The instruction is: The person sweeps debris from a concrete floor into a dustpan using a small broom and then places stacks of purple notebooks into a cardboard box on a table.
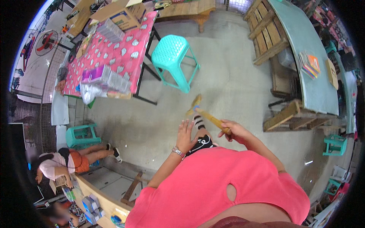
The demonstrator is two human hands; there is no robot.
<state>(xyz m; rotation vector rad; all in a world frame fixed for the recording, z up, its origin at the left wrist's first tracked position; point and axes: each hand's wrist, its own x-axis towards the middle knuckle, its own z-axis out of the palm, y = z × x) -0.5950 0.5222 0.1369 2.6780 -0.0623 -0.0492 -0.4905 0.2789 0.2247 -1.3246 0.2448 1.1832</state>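
My right hand (236, 131) is closed around the top of the yellow handle of a broom (213, 120). The broom slants down and to the left, and its straw-coloured head reaches the concrete floor just ahead of my foot. A bit of blue shows where head and handle meet. My left hand (185, 135), with a metal watch on the wrist, holds nothing. Its fingers are stretched and somewhat apart, above my leg and beside the striped sandal strap or sock (198, 122).
A turquoise stool (171, 55) stands ahead, beside a table with pink patterned cloth (131, 41) bearing stacked packs and a cardboard box (123, 19). Rightward are a long pale table (315, 91) and wooden pallets (268, 34). A seated person (62, 163) is at the left.
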